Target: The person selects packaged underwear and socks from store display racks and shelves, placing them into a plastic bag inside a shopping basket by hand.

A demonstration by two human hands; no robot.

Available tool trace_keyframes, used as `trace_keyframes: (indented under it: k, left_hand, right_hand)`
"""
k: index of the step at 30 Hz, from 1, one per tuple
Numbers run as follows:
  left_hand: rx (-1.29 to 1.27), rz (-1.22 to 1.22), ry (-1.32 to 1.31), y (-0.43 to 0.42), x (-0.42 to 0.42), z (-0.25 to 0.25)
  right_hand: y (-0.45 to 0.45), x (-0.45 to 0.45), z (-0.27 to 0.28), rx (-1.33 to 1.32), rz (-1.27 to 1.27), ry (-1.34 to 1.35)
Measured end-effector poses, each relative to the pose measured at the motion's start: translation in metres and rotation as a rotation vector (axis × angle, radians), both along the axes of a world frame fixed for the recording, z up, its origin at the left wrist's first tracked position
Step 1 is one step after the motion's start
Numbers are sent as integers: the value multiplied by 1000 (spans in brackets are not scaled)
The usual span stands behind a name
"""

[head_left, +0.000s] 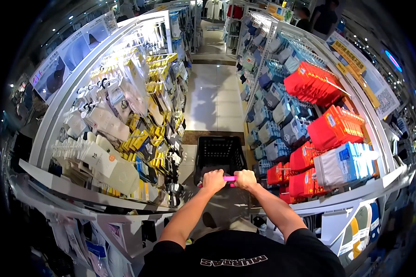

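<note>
Both of my hands are wrapped round the pink handle (229,178) of a shopping cart, close together. My left hand (214,180) grips its left part, and my right hand (245,178) grips the right part. A short stretch of pink shows between them. Just beyond my hands sits a black plastic basket (220,157) with holes in its walls. Its dark inside shows no goods that I can make out.
Hanging socks (111,122) on white racks line the left side. Red packs (335,127) and blue-and-grey packs (282,108) hang on the right racks. A tiled aisle (212,97) runs ahead between them. A person (325,18) stands beyond the right rack.
</note>
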State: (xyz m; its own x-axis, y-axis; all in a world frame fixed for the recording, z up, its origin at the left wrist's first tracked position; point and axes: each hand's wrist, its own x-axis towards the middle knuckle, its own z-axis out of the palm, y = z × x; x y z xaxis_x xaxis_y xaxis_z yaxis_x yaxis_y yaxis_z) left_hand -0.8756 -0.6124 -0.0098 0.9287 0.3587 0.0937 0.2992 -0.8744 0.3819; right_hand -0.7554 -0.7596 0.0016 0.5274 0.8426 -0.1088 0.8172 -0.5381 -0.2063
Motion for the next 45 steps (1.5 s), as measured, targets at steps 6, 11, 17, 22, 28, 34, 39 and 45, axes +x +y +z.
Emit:
trace_keyframes:
  k: [6, 11, 17, 22, 28, 34, 39, 45]
  left_hand:
    - [-3, -3, 15, 31, 43, -4]
    - [17, -19, 39, 59, 83, -1]
    - [29, -11, 97, 92, 142, 3]
    - [41, -1, 61, 121, 193, 8]
    - [33, 44, 98, 155, 252, 10]
    - [24, 94, 88, 185, 296, 7]
    - [50, 83, -134, 213, 327, -15]
    - [40, 20, -142, 250, 365, -9]
  right_hand:
    - [33, 35, 6, -13, -48, -41]
    - [57, 79, -5, 42, -25, -2]
    - [91, 138, -9, 92, -10, 19]
    - [122, 191, -7, 59, -10, 77]
    - [161, 252, -4, 122, 22, 71]
    - [196, 295, -2, 37, 18, 49]
    - [222, 329, -3, 43, 9, 73]
    - [256, 369, -1, 69, 1, 58]
